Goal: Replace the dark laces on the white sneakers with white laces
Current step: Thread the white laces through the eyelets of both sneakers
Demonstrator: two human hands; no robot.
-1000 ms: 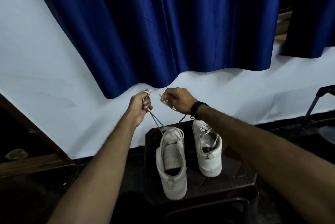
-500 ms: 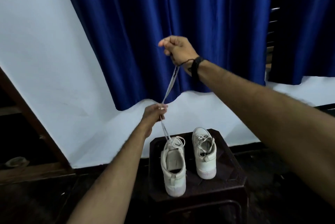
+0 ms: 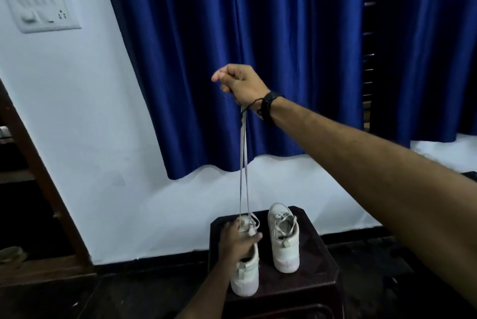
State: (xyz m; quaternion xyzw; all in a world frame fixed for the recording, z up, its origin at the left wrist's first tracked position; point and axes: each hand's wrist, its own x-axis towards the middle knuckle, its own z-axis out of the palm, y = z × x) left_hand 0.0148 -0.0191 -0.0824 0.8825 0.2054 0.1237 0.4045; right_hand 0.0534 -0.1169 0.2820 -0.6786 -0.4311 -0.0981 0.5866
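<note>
Two white sneakers stand side by side on a dark stool (image 3: 317, 254). My left hand (image 3: 236, 241) grips the left sneaker (image 3: 245, 274) across its tongue and holds it down. My right hand (image 3: 240, 83) is raised high in front of the curtain, fist closed on both ends of a white lace (image 3: 243, 163). The two strands run taut from that fist down to the left sneaker's front eyelets. The right sneaker (image 3: 284, 238) is laced in white and stands untouched. No dark lace shows on either shoe.
A blue curtain (image 3: 245, 47) hangs behind the stool against a white wall. A switch plate (image 3: 41, 8) is on the wall at upper left. Dark wooden furniture (image 3: 31, 163) stands at the left, and the floor around the stool is dark.
My right hand has pulled the lace ends up high. My left hand let go of the lace, dropped to the left sneaker and now grips it.
</note>
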